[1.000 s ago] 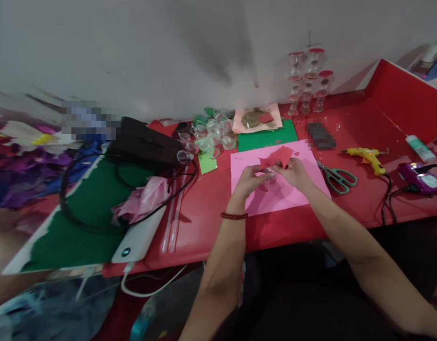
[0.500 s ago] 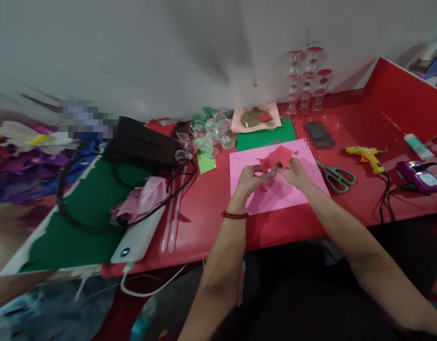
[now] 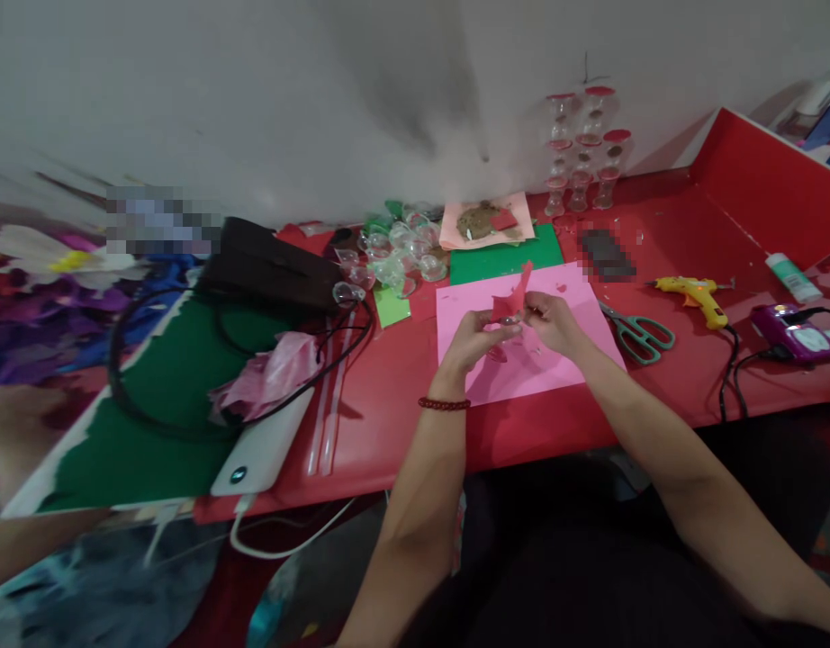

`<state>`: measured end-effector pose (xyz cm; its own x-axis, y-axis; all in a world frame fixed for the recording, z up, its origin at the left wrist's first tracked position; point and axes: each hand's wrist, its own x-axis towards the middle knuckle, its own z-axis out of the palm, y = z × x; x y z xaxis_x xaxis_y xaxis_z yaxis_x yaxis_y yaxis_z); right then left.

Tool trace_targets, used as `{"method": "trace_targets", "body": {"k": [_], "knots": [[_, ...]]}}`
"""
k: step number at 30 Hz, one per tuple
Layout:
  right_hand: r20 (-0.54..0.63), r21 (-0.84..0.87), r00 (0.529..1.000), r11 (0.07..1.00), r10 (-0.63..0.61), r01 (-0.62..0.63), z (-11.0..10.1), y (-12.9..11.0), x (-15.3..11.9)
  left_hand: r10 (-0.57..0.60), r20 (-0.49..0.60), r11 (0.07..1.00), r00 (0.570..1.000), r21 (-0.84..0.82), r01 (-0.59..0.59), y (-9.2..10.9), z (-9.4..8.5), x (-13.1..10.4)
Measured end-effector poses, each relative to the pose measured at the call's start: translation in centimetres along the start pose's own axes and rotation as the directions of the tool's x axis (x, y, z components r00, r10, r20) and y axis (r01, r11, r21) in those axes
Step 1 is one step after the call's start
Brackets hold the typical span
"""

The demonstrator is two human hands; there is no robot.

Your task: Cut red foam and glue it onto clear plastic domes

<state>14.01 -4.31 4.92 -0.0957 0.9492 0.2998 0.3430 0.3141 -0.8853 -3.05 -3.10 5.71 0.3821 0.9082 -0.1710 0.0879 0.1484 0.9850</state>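
Over a pink sheet [image 3: 556,378], my left hand [image 3: 474,342] is closed on a small piece of red paper [image 3: 509,304]. A small clear shape, possibly plastic, shows under the paper by the left fingertips; its kind is hard to make out. My right hand [image 3: 551,319] has its fingers pinched at the paper's right edge. The paper stands folded upward between both hands. Small red scraps lie on the pink sheet around them. Green-handled scissors [image 3: 641,337] rest just right of the sheet.
Clear plastic cups [image 3: 405,247] are heaped at the back, and stacked cup towers [image 3: 581,153] stand by the wall. A yellow glue gun [image 3: 695,292], its cord, and a purple device [image 3: 797,337] lie right. Left are a black cable, white power bank [image 3: 263,450] and another person's arm [image 3: 13,432].
The red paper has gone from spread wide to folded upright and narrower. My right hand has shifted slightly, its fingers now at the paper's right edge.
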Motion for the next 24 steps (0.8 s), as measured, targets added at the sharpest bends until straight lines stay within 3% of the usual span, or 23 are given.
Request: {"method": "trace_targets", "body": {"k": [4,9,24], "knots": [[-0.073,0.018,0.997,1.0,0.026,-0.025,0.38,-0.26,-0.28,-0.039,0.005,0.999,0.999,-0.013,0.039,-0.42,-0.12,0.48],[-0.041,0.083,0.997,0.995,0.062,-0.059,0.6,-0.13,-0.36,-0.05,0.026,0.999,0.998,-0.014,0.051,-0.59,-0.27,0.69],[-0.191,0.005,0.979,0.997,0.073,-0.074,1.0,-0.4,-0.53,-0.103,0.077,0.995,0.992,0.013,0.102,0.13,-0.12,0.39]]}}
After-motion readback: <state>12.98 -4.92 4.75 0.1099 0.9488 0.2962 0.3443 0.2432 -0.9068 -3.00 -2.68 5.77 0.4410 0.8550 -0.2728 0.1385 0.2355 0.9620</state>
